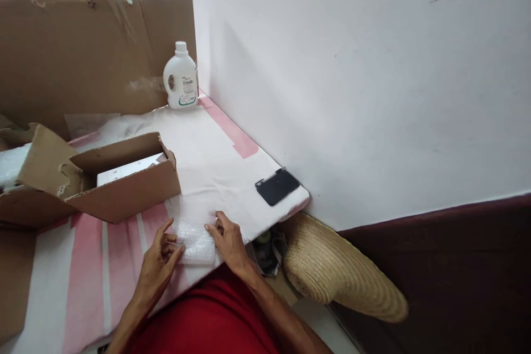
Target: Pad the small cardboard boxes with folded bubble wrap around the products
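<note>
Fingers [174,243] of the left hand [160,263] and right hand [227,242] press lightly curled on either side of a bubble wrap [197,238] bundle at the worktop's [87,282] near edge, neither closed around it. Just beyond, left, sits an open box [124,188]. Right lies a phone [277,186]; far back stands a bottle [181,77].
</note>
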